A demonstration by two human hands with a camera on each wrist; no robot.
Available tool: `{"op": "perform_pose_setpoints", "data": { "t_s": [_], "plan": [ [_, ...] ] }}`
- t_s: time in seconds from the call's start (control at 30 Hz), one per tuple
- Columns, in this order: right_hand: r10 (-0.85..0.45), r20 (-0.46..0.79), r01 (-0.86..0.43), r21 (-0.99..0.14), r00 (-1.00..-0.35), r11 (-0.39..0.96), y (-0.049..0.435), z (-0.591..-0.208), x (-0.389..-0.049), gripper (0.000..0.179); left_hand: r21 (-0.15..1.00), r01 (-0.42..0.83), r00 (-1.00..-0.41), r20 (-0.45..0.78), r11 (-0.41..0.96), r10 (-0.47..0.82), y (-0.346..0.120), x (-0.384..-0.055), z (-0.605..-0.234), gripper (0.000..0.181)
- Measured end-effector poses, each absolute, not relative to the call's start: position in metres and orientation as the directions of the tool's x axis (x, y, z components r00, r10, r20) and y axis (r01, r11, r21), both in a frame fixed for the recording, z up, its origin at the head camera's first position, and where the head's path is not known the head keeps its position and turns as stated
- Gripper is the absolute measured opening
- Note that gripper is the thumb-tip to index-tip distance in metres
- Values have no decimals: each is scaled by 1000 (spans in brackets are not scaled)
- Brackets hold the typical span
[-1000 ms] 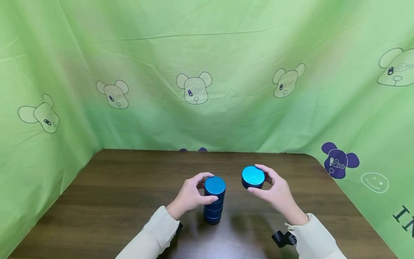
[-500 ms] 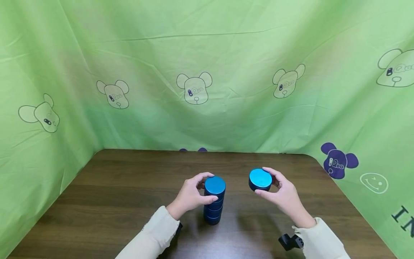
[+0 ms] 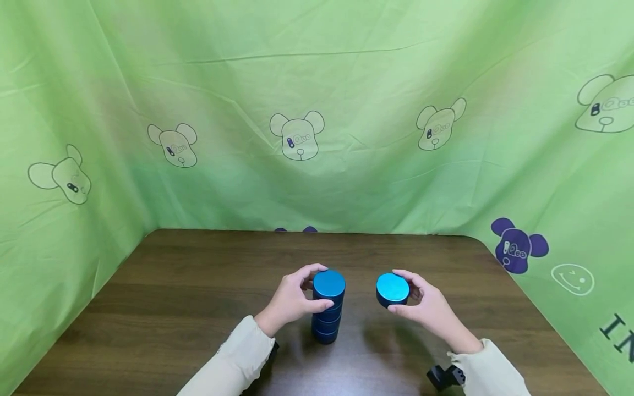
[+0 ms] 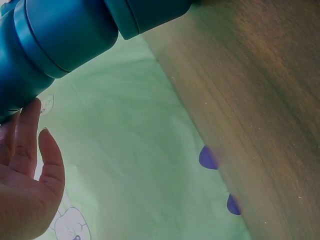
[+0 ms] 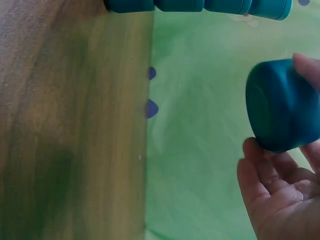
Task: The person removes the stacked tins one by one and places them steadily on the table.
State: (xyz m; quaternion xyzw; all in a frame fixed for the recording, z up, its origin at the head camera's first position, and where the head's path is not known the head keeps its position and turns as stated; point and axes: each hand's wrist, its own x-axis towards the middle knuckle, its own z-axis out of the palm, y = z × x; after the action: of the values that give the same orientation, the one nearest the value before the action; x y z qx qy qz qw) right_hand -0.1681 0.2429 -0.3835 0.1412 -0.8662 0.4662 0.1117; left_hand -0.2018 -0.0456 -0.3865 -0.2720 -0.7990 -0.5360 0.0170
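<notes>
A stack of several blue round tins [image 3: 327, 319] stands upright near the middle of the brown table. My left hand [image 3: 292, 297] grips the top tin [image 3: 329, 284], thumb on the near side and fingers on the far side. To the right of the stack, my right hand [image 3: 428, 302] holds a single blue round tin [image 3: 393, 288] above the table, pinched between thumb and fingers with its lighter top facing up. In the right wrist view the held tin [image 5: 280, 105] shows a rounded lower edge, apart from the stacked tins [image 5: 180, 4].
The wooden table [image 3: 198, 286] has rounded far corners. Behind it and along both sides hangs a green cloth [image 3: 238, 181] printed with bear heads. A black wrist mount [image 3: 446, 378] sits below the right sleeve.
My right hand first shifts right with its tin, then comes lower and slightly back toward the left. My left hand and the stack stay in place.
</notes>
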Motion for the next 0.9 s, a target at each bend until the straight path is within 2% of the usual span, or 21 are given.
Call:
{"op": "perform_pose_setpoints", "data": {
  "t_s": [0.6, 0.77, 0.9],
  "plan": [
    [-294, 295, -390, -853, -909, 347, 248, -405, -173, 63, 844, 457, -850, 321, 281, 417, -45, -203, -388, 53],
    [-376, 238, -346, -904, -896, 252, 254, -409, -175, 67, 840, 462, -849, 326, 284, 416, -46, -203, -389, 53],
    [-437, 139, -266, -933, -889, 244, 261, -410, -177, 68, 839, 463, -848, 327, 285, 416, -46, -203, -389, 53]
  ]
}}
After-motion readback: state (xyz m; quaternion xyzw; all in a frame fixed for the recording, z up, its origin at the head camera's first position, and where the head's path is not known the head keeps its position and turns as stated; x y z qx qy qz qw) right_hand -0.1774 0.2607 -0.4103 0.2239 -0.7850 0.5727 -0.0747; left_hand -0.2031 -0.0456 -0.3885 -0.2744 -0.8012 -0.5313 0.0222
